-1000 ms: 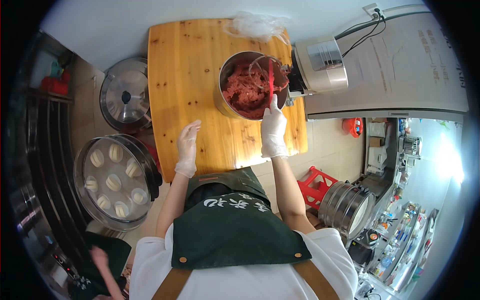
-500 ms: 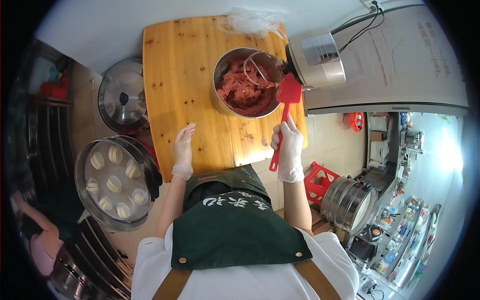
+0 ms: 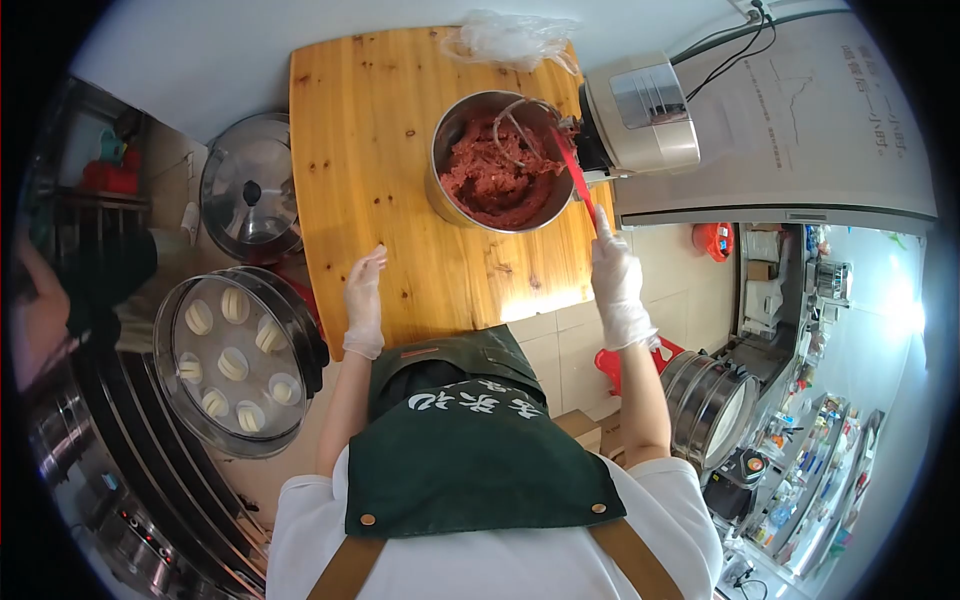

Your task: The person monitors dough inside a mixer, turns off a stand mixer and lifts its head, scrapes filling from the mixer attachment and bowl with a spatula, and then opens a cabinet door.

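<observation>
Hands, one pair, gloved. Left hand (image 3: 365, 305): fingers extended, holding nothing; contact with the wood below cannot be told. Right hand (image 3: 617, 285): closed around a handle, index finger pointing along it.

Table (image 3: 350, 120), wooden: ahead of both hands.

Steamer (image 3: 312, 335), round, metal: left of the left hand, apart from it.

Mixer (image 3: 645, 120), pale: straight ahead of the right hand.

Bowl (image 3: 445, 208), steel: ahead of and between the hands, untouched by either.

Meat mixture (image 3: 490, 185), red, ground: inside the bowl.

Beater (image 3: 510, 145), wire: above the mixture, shreds clinging near its mount.

Spatula (image 3: 578, 175), red: in the right hand, seen nearly edge-on.

Hazards, as judged: scraping outward at the rim could drop shreds onto the wood; a firm push could shift the bowl, as the left hand does not steady it; a wide stroke could knock the mixer.

Position: the spatula runs forward and slightly leftward from the right hand to the bowl's right edge, well apart from the left hand.
</observation>
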A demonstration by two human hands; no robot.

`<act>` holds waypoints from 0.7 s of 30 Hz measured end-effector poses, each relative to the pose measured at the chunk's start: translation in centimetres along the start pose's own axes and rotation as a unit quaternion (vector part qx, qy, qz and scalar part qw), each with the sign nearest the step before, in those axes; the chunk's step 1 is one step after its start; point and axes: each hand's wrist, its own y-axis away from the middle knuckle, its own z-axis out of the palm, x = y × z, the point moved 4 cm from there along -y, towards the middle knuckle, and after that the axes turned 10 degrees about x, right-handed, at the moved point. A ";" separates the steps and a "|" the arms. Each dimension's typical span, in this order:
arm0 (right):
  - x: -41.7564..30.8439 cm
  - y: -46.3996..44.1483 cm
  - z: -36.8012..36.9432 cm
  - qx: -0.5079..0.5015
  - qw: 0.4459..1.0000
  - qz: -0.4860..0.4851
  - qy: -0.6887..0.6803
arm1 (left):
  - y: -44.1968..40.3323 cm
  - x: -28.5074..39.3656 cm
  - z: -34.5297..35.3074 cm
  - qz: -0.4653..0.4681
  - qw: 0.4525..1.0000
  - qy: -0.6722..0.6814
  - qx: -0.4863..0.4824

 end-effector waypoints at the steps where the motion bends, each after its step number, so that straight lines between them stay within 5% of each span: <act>1: 1.0 -0.1 0.7 0.020 0.996 0.003 -0.086 | 0.0 0.3 0.0 0.004 1.000 0.002 0.001; 3: 1.1 1.1 2.5 -0.104 0.937 0.209 -0.260 | 0.1 0.9 0.1 0.009 1.000 0.003 0.007; 7: -0.1 2.1 2.1 -0.081 0.903 0.269 -0.324 | 0.2 0.2 -0.3 0.026 0.999 0.014 0.016; 11: -2.3 2.5 3.8 -0.137 0.766 0.427 -0.460 | 0.5 -0.2 0.0 -0.026 0.999 -0.011 0.038; 16: -4.2 3.1 2.8 -0.210 0.783 0.394 -0.434 | 0.6 -0.5 1.3 0.014 1.000 0.013 0.015; 21: -3.0 1.5 1.4 -0.161 0.981 0.060 -0.090 | 0.9 0.5 2.2 0.009 1.000 0.011 0.025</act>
